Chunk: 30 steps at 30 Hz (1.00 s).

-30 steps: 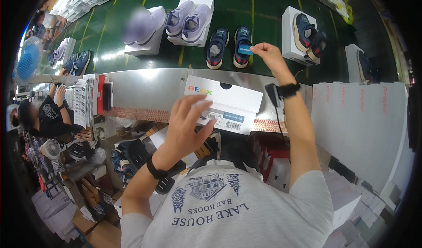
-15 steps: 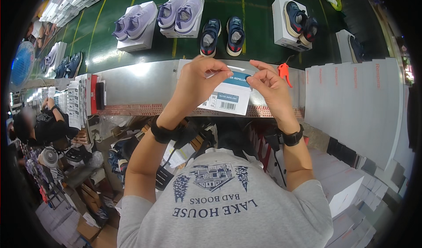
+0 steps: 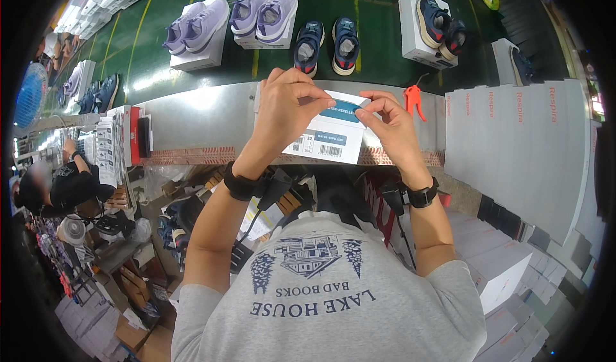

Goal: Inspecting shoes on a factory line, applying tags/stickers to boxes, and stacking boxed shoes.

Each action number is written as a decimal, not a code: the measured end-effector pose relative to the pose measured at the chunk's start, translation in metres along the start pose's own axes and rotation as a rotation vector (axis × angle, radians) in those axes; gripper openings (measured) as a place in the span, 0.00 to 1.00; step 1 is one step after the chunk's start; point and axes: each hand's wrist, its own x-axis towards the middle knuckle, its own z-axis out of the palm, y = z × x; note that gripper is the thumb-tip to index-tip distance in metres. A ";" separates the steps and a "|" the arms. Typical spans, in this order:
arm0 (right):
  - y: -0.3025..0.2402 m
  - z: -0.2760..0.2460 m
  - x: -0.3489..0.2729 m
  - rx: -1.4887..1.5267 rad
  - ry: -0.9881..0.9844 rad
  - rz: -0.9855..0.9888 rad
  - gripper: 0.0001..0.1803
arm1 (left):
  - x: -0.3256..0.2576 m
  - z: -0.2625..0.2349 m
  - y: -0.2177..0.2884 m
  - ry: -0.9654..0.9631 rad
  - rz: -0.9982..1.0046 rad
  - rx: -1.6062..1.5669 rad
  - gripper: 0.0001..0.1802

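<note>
A white shoe box (image 3: 350, 152) stands on the metal counter in front of me, its end panel showing a printed label with a barcode and a blue strip. Across the upper part of that panel lies a blue sticker (image 3: 340, 110) with pale lettering. My left hand (image 3: 287, 108) pinches the sticker's left end between thumb and index finger, the other fingers curled above. At its right end my right hand (image 3: 393, 124) pinches with thumb and index finger. Whether the sticker touches the box all along cannot be made out.
Navy shoes (image 3: 345, 47) stand on the green conveyor belt (image 3: 141, 54) beyond, near lilac shoes (image 3: 273, 15) on white boxes. An orange air gun (image 3: 414, 102) lies right of the box. Grey-white boxes (image 3: 513, 137) are stacked at right. A person (image 3: 70, 182) works at far left.
My left hand has shifted slightly left and up, uncovering more of the sticker's left end. My right hand stays at the other end. The whole view has moved a little.
</note>
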 end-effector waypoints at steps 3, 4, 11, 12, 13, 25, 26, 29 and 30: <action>-0.001 -0.001 0.000 -0.003 -0.009 -0.003 0.06 | 0.000 0.001 -0.001 -0.008 -0.008 0.005 0.07; -0.001 -0.001 0.000 -0.002 -0.008 -0.001 0.06 | 0.000 0.001 -0.001 -0.009 -0.006 0.006 0.07; -0.001 0.000 0.001 -0.019 -0.002 -0.005 0.05 | -0.001 0.003 0.000 -0.011 -0.016 0.019 0.08; -0.001 0.001 0.001 -0.029 -0.001 -0.013 0.04 | -0.001 0.002 0.000 -0.007 -0.011 0.025 0.08; -0.002 0.001 0.001 -0.027 -0.002 -0.013 0.04 | -0.001 0.002 0.000 -0.003 -0.006 0.030 0.08; 0.009 0.015 0.003 0.320 0.155 -0.006 0.13 | -0.001 0.003 -0.024 0.034 0.094 0.033 0.16; 0.004 0.018 -0.003 -0.161 0.164 -0.190 0.18 | -0.003 0.003 -0.030 0.034 0.099 0.036 0.16; -0.015 0.041 -0.023 -1.137 0.025 -0.520 0.36 | -0.002 0.005 -0.037 0.043 0.025 -0.081 0.13; -0.022 0.054 -0.026 -1.068 -0.013 -0.473 0.39 | -0.002 0.006 -0.037 0.065 0.000 -0.138 0.13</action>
